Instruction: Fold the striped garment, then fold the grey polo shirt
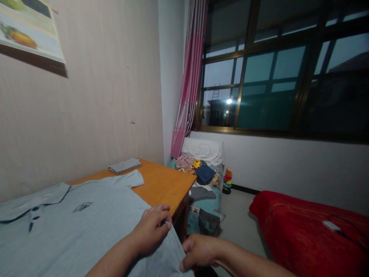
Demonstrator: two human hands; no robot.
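A light grey-blue polo shirt (95, 227) lies spread front side up over the wooden table (164, 181), its collar toward the left and one short sleeve reaching toward the back. My left hand (155, 227) pinches the shirt's edge close to the table's right side. Lower and farther right, my right hand (198, 250) grips the hem, which hangs past the table edge. Between the two hands the cloth is drawn fairly straight. Dark buttons and a small dark chest emblem show on the shirt. Its lower left part runs out of view.
A folded checked cloth (125, 166) lies at the table's back by the wall. Beyond the table, a bed (217, 204) holds a white pillow (203, 150) and piled clothes. A red-covered piece of furniture (294, 231) stands right, with a white power strip (331, 226) on it.
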